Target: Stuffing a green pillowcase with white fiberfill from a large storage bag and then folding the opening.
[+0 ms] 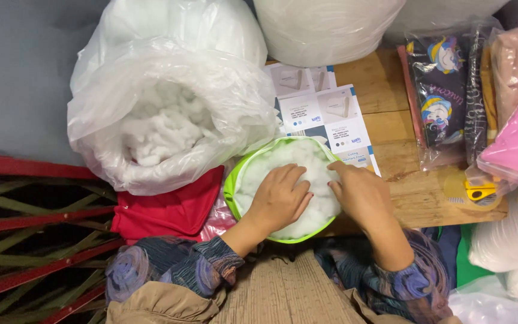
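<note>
Both hands press flat, fingers spread, into white stuffing: the left hand (280, 201) at its middle, the right hand (360, 193) at its right edge. The stuffing fills one lime-green cover (230, 187) on the wooden worktop (391, 90). Even, gentle pressing would likely pack it smoothly. Left of the cover stands one open plastic bag of stuffing (163, 120).

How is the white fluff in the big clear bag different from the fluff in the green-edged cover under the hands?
The fluff in the clear bag lies loose and lumpy; the fluff in the green-edged cover looks packed smoother. The bag's fluff is untouched, while the left hand and right hand press on the cover's. Both are white and soft-looking.
</note>
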